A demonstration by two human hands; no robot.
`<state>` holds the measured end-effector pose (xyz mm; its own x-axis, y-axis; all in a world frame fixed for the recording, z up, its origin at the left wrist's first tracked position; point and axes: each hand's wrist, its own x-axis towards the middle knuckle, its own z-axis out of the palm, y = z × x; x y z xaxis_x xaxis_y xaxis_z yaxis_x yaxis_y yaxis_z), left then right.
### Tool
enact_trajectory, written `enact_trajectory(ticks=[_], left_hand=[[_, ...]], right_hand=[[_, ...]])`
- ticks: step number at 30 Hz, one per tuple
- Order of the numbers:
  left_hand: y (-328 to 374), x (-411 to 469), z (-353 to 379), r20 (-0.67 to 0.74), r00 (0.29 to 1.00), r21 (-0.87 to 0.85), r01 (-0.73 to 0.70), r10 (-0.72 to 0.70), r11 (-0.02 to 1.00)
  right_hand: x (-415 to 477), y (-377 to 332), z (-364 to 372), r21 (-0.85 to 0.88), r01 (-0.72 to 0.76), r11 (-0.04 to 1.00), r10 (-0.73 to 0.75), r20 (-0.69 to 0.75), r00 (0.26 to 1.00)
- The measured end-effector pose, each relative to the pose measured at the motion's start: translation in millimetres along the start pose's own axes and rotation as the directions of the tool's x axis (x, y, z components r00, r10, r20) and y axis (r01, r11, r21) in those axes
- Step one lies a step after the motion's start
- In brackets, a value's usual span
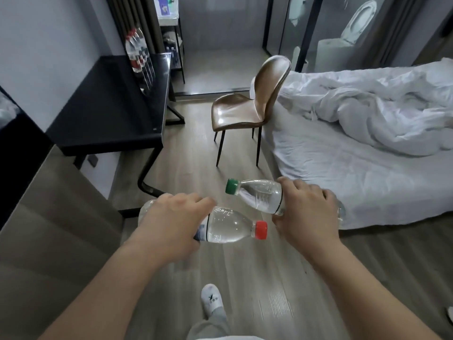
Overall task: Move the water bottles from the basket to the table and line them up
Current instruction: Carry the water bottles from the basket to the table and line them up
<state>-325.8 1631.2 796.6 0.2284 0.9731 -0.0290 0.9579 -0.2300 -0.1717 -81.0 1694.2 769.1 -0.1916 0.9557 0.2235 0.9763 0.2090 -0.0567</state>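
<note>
Clear plastic, one bottle per hand, up in the air over the floor (pixel 196 143). Red-capped bottle (pixel 230 228) gripped by left hand (pixel 171 217), fingers (pixel 196 202) curled round it, lying flat, cap to the right. Green-capped bottle (pixel 259 196) gripped by right hand (pixel 306 212) the same way, cap to the left. Probably the carrying step. Next: stand both upright on the black surface (pixel 110 106), beside the row of bottles (pixel 137 52).

hotel bedroom: unmade bed (pixel 367 148), desk (pixel 110 106), glass-walled toilet (pixel 358 23)
</note>
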Motion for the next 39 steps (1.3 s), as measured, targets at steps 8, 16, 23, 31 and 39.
enact_trajectory(ticks=[8, 16, 23, 31, 39], left_hand=[[-95, 146, -10, 0.077, 0.997, -0.093, 0.0, 0.007, 0.996], [-172, 297, 16, 0.118, 0.993, -0.112, -0.002, 0.016, 0.994], [-234, 418, 4, 0.125, 0.989, -0.094, 0.096, -0.084, 0.991], [-316, 524, 24, 0.166, 0.97, -0.139, 0.203, -0.179, 0.969], [-420, 628, 53, 0.191, 0.954, -0.171, 0.263, -0.23, 0.95]], right_hand=[[155, -26, 29, -0.011, -0.046, 0.999, 0.046, 0.008, 0.999], [318, -29, 85, 0.013, -0.049, 0.999, 0.048, 0.047, 0.998], [477, -35, 113, 0.072, 0.03, 0.997, -0.034, 0.065, 0.997], [629, -60, 148, 0.081, 0.141, 0.987, -0.141, -0.003, 0.99], [774, -120, 191, 0.026, 0.171, 0.985, -0.173, 0.06, 0.983]])
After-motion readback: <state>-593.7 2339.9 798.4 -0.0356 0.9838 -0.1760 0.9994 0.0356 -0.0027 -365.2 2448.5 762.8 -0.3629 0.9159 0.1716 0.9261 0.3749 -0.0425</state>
